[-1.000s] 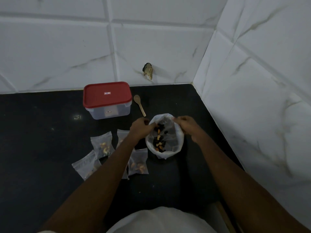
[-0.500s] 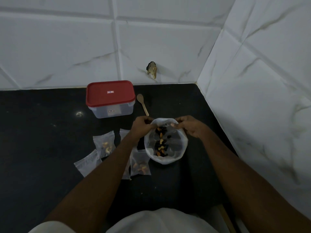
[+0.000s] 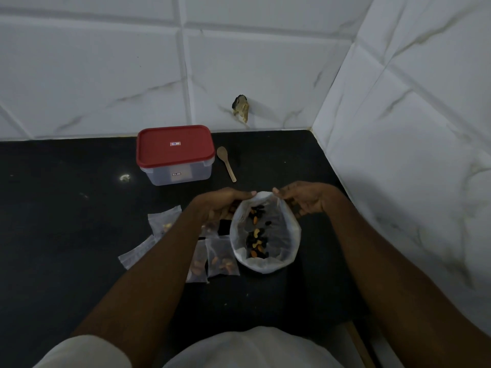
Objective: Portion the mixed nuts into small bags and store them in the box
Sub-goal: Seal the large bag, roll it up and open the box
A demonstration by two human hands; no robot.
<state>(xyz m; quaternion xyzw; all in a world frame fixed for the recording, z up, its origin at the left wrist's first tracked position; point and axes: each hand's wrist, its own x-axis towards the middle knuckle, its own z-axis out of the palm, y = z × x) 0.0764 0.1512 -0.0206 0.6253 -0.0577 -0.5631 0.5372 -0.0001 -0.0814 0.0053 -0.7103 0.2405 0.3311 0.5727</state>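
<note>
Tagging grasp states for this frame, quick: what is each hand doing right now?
Left hand: closed, pinching the left side of the rim of the bag of nuts.
Right hand: closed, pinching the right side of the same rim.

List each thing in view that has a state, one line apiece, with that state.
box: closed, red lid on, standing on the counter.
wooden spoon: lying unheld beside the box.
large bag: mouth open, nuts inside.
small bags: lying on the counter, outside the box; some hold nuts, seals unclear.
left hand: pinches the large bag's rim.
right hand: pinches the large bag's rim.
</note>
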